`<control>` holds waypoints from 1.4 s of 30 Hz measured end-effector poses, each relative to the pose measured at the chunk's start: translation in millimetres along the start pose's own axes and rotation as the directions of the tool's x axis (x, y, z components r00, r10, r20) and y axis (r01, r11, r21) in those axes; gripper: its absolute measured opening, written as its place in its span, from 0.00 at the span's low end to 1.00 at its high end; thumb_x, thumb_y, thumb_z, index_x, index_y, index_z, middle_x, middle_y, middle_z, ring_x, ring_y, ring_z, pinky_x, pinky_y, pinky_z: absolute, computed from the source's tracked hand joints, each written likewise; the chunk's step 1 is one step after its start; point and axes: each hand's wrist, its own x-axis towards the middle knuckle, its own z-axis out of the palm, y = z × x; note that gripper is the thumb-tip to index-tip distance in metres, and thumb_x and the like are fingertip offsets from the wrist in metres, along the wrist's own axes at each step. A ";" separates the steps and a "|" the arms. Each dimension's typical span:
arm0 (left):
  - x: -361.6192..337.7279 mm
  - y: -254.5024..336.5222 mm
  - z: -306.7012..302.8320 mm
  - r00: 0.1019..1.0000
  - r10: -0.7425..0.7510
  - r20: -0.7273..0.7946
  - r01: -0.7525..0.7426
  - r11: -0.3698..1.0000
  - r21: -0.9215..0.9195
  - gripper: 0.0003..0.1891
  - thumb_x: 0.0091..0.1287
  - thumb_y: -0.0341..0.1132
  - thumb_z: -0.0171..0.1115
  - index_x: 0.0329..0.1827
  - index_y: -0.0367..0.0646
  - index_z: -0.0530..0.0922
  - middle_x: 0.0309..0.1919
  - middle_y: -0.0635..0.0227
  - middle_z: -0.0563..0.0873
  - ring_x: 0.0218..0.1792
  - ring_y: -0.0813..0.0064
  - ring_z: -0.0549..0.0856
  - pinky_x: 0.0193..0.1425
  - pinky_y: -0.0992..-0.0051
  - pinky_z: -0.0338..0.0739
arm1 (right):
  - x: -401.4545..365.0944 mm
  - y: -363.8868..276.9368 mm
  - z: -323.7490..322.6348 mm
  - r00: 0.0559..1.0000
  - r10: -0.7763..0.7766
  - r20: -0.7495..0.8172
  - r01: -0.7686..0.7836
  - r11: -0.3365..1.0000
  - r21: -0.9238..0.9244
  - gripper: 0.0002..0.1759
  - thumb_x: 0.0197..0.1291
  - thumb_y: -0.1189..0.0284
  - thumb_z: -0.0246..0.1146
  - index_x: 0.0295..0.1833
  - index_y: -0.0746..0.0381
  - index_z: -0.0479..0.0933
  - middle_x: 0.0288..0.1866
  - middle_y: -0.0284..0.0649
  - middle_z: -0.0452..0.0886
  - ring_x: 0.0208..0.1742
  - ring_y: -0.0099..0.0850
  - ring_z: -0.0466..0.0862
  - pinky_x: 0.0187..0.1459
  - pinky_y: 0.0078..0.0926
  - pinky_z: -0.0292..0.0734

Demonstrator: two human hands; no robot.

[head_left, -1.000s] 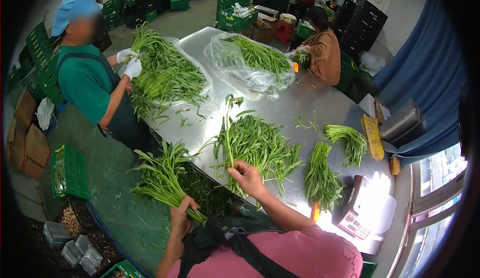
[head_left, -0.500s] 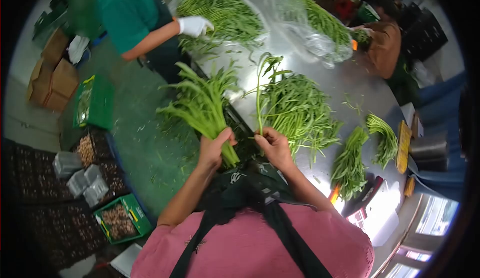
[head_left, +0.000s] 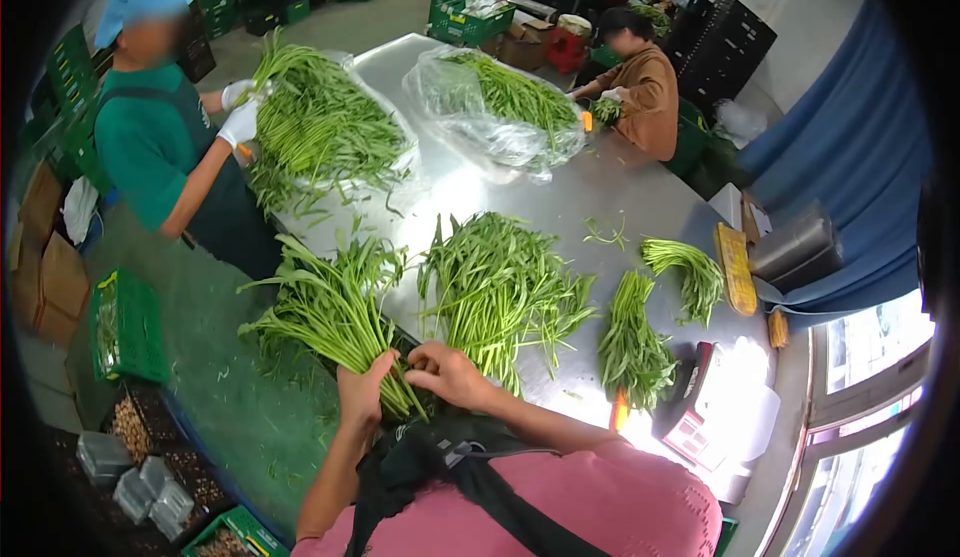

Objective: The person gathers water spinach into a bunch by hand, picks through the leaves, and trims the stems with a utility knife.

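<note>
My left hand (head_left: 362,392) is closed around the lower stems of a bunch of leafy water spinach (head_left: 330,302), its leaves fanning up and away from me. Against the same stems, my right hand (head_left: 450,375) has its fingers curled in a pinch at the bunch's right side; its fingertips are partly hidden. Just beyond it on the metal table (head_left: 610,212) lies a loose pile of water spinach (head_left: 510,287). Farther right are two separate bundles, one long and leafy (head_left: 635,342), the other bent over (head_left: 690,272).
A co-worker in green (head_left: 150,137) handles a large heap of greens (head_left: 325,132) at left. Another in brown (head_left: 650,97) works across the table near plastic-wrapped greens (head_left: 515,97). A red-and-white device (head_left: 690,427) and a yellow block (head_left: 735,269) lie at right.
My right hand, which held up a single stem, has come left to the bunch in my left hand. The view has tilted up, and the co-worker in green now has both hands at the heap.
</note>
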 end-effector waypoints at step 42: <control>21.0 14.9 -64.2 0.978 0.178 -0.106 -0.182 0.983 -0.030 0.07 0.64 0.21 0.62 0.44 0.34 0.77 0.35 0.60 0.85 0.28 0.74 0.82 0.33 0.74 0.78 | 4.6 20.9 15.4 0.891 -0.286 0.352 0.414 0.829 -0.376 0.11 0.65 0.65 0.63 0.41 0.61 0.75 0.34 0.46 0.78 0.34 0.50 0.82 0.35 0.46 0.77</control>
